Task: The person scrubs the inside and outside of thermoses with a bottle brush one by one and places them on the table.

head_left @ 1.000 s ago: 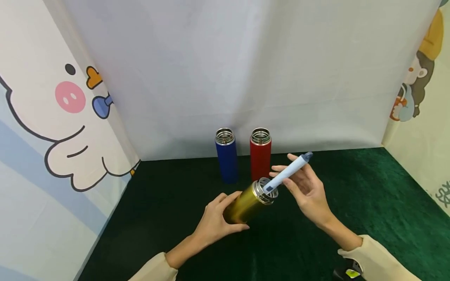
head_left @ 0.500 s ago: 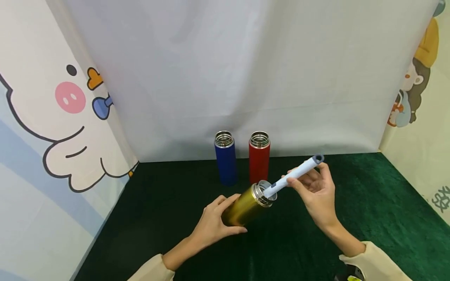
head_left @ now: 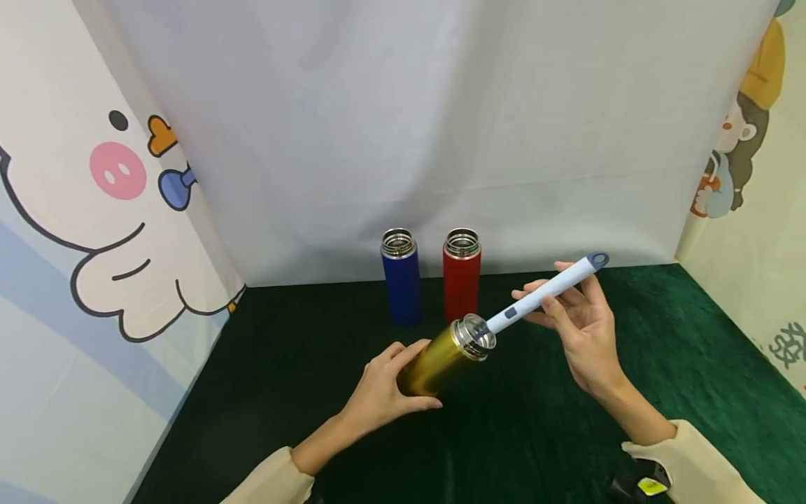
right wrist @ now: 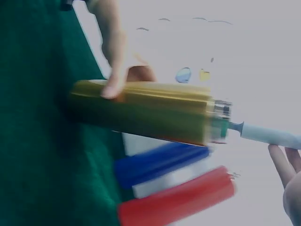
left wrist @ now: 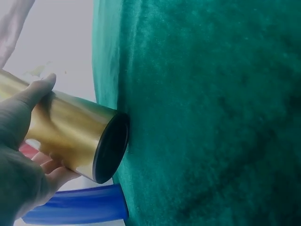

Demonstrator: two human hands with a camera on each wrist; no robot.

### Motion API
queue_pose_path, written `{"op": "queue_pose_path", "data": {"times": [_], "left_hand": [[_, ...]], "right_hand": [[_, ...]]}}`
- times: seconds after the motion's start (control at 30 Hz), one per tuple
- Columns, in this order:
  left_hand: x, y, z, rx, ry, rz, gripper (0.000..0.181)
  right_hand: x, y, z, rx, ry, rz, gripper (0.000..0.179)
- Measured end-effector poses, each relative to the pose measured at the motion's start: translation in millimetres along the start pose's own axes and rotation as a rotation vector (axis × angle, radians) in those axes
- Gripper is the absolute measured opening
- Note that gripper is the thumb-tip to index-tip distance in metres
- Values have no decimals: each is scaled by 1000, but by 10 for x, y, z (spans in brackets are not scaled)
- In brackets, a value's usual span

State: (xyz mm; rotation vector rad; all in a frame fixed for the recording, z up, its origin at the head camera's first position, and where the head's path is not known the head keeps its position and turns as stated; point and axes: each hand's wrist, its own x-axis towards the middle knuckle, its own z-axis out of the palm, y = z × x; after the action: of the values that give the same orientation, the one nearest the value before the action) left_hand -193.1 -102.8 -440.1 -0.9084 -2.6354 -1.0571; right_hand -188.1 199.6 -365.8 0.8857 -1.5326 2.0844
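My left hand [head_left: 384,385] grips a gold metal bottle [head_left: 441,364] round its lower body, tilted with its open steel mouth up and to the right. In the left wrist view, the bottle's dark base [left wrist: 112,148] shows near the green cloth. Between thumb and fingers, my right hand [head_left: 585,336] pinches the light-blue handle of what looks like a bottle brush [head_left: 544,292], which has a darker loop at its top. Its thin grey neck [right wrist: 236,126] runs into the gold bottle's mouth. The far end inside the bottle is hidden.
An open blue bottle [head_left: 403,287] and an open red bottle [head_left: 462,280] stand upright side by side behind the gold one. Dark green cloth [head_left: 283,364] covers the table. A white curtain [head_left: 315,140] hangs behind, with printed cartoon panels at both sides.
My right hand has moved right and slightly up, drawing the brush handle farther out of the gold bottle, so its dark neck now shows. My left hand and the bottle stay nearly in place.
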Motion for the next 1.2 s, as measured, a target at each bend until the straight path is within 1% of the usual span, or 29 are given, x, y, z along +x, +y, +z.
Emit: {"op": "queue_pose_path", "data": {"times": [0.07,0.1,0.2,0.33,0.47,0.53,0.7,0.77,0.87,1.0,1.2], "left_hand": [[8,0,1,10,-8,12,85],[11,0,0,15,-10,19,85],[15,-9,-6,14,-19,27,84],[4,-25,-23,2,-21,22,84],[-24,-43,-25,-12,-16,22,84],[-25,-49,-20,-17,-7,27,85],[-19,-62,-4,-19,18,35,86],[-18,-55,-3,-22,16,37,86],[-20,-39,-4,-27,5,40,86],[-19,-41,0,-23,11,40,85],[-16,-47,-10,-22,1,38,84]], "right_hand": [[61,-60,-44,62,-3,-22,44],[89,-91,-62,75,3,-35,45],[172,-199,-105,76,36,-64,45],[301,-337,-130,95,120,-119,42],[359,-400,-140,97,167,-139,40],[373,-400,-144,86,157,-131,40],[393,-360,-114,43,82,-87,41],[387,-338,-83,28,52,-73,42],[356,-288,-41,-11,27,-65,44],[294,-238,-23,-41,24,-48,42],[202,-229,-59,-119,63,27,39]]}}
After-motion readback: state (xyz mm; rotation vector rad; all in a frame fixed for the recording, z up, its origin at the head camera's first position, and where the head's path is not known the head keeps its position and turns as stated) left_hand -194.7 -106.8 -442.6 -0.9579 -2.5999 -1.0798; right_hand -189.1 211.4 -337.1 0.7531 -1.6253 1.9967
